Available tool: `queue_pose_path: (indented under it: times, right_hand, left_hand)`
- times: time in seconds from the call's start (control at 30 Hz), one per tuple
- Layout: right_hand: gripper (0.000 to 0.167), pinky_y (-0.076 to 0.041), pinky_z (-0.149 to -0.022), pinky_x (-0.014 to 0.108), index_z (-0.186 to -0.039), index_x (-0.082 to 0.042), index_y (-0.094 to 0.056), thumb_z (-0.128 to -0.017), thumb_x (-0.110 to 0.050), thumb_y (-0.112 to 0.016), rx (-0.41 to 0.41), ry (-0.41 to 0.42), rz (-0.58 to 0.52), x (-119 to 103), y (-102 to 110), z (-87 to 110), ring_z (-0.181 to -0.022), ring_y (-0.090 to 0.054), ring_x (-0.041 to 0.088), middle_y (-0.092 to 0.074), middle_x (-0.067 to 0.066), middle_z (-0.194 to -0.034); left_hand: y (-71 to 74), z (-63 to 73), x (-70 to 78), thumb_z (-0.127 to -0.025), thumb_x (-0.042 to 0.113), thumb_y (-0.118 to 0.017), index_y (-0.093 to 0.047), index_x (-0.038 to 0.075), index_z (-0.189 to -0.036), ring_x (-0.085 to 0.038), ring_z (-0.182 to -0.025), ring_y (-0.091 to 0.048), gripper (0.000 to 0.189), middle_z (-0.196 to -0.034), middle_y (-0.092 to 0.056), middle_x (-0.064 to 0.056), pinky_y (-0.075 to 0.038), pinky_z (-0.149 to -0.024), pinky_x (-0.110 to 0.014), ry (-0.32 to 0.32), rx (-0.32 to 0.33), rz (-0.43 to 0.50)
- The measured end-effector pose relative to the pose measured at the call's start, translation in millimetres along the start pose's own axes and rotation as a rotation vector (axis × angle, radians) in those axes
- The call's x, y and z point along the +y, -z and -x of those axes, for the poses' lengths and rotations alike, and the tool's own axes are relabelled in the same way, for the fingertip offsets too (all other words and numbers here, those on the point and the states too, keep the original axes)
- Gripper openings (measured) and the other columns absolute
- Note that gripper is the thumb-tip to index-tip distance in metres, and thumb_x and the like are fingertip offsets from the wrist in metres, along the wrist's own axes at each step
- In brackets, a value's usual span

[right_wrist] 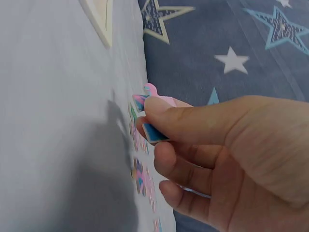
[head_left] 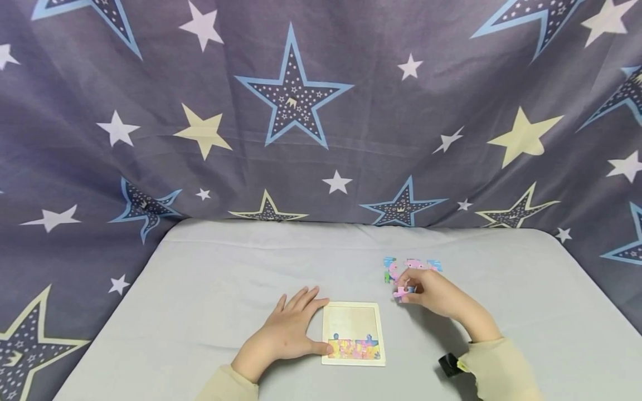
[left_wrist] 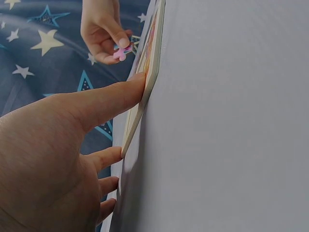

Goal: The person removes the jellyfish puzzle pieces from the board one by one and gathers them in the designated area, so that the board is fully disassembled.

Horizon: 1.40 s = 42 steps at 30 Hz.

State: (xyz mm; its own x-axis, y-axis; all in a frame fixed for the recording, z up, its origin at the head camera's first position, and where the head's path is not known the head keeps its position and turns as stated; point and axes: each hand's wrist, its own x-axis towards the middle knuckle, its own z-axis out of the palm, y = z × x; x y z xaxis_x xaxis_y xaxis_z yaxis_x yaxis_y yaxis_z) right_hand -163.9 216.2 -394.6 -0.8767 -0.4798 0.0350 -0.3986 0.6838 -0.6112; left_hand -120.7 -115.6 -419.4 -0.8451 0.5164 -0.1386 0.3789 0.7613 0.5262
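Note:
My right hand [head_left: 436, 292] pinches a pink and blue jigsaw piece [right_wrist: 155, 134] between thumb and fingers, raised off the cloth. Loose jigsaw pieces [head_left: 390, 268] lie just beyond that hand, partly hidden by it. To its left, a cream puzzle tray [head_left: 351, 305] lies on the cloth. Joined colourful pieces [head_left: 353, 349] fill the tray's lower part, with bare backing above them. My left hand [head_left: 287, 332] is spread along the tray's left side, its thumb on the lower left edge and forefinger at the upper left corner.
A pale grey cloth [head_left: 225, 273] covers the table. Behind it hangs a dark curtain [head_left: 311, 172] printed with stars. A small black object [head_left: 450, 365] sits by the right sleeve.

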Motion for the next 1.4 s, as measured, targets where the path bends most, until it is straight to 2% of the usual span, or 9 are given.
queue_pose_path:
  times: [0.2,0.37,0.6,0.73,1.0,1.2,1.4]
  right_hand:
    - [0.015,-0.049,-0.072,0.034,-0.093,-0.013,-0.066,-0.085,-0.006,-0.076,0.057,-0.031,0.045,15.0,10.0,4.0,-0.080,-0.056,0.014,-0.065,-0.003,-0.090]
    - [0.016,-0.049,-0.070,0.035,-0.097,-0.009,-0.068,-0.084,-0.002,-0.075,0.106,-0.052,0.044,24.5,19.9,9.8,-0.076,-0.054,0.014,-0.065,0.001,-0.088]
    - [0.017,-0.050,-0.069,0.036,-0.101,-0.005,-0.071,-0.085,-0.003,-0.074,0.186,-0.148,0.042,39.5,24.0,12.9,-0.074,-0.058,0.016,-0.068,0.008,-0.090]
    - [0.020,-0.049,-0.066,0.037,-0.105,-0.003,-0.070,-0.086,-0.008,-0.075,0.209,-0.208,0.062,46.2,24.3,13.0,-0.074,-0.058,0.017,-0.066,0.006,-0.085]
    - [0.020,-0.046,-0.064,0.036,-0.099,-0.003,-0.067,-0.085,-0.013,-0.077,0.220,-0.299,0.065,54.1,25.5,16.7,-0.071,-0.055,0.018,-0.064,0.005,-0.080]
    - [0.018,-0.045,-0.067,0.038,-0.099,-0.004,-0.068,-0.086,-0.014,-0.076,0.233,-0.312,0.088,59.0,22.7,16.3,-0.073,-0.055,0.018,-0.063,0.005,-0.082]
    - [0.014,-0.041,-0.063,0.036,-0.097,-0.005,-0.071,-0.087,-0.013,-0.076,0.240,-0.317,0.139,56.9,20.4,15.7,-0.070,-0.050,0.016,-0.060,0.001,-0.078]
  left_hand:
    - [-1.9,-1.0,-2.1,-0.075,0.070,-0.070,-0.041,0.016,-0.150,-0.034,-0.149,-0.015,0.097,-0.162,-0.023,-0.011,-0.005,-0.115,-0.067,0.000,0.002,-0.008]
    - [-1.5,-0.5,-1.7,-0.075,0.070,-0.070,-0.041,0.016,-0.150,-0.034,-0.149,-0.015,0.097,-0.162,-0.024,-0.011,-0.005,-0.114,-0.067,0.005,-0.001,-0.008]
    - [1.6,1.5,2.0,-0.075,0.069,-0.071,-0.041,0.016,-0.150,-0.033,-0.149,-0.015,0.097,-0.162,-0.024,-0.011,-0.006,-0.115,-0.067,0.014,-0.005,-0.003]
    - [1.3,1.3,1.8,-0.075,0.068,-0.071,-0.041,0.015,-0.150,-0.033,-0.149,-0.015,0.097,-0.162,-0.024,-0.011,-0.006,-0.115,-0.067,0.013,-0.003,-0.001]
    - [-3.9,-0.9,-3.1,-0.074,0.070,-0.070,-0.041,0.018,-0.151,-0.031,-0.150,-0.013,0.097,-0.163,-0.023,-0.008,-0.004,-0.116,-0.065,0.014,0.000,-0.014]
    - [-2.4,-0.3,-1.8,-0.075,0.069,-0.070,-0.041,0.016,-0.150,-0.032,-0.150,-0.014,0.097,-0.162,-0.023,-0.009,-0.004,-0.115,-0.066,0.013,0.000,-0.005]
    - [0.8,1.0,0.9,-0.075,0.068,-0.071,-0.041,0.016,-0.150,-0.033,-0.149,-0.015,0.096,-0.162,-0.023,-0.010,-0.005,-0.115,-0.067,0.012,-0.003,0.000]
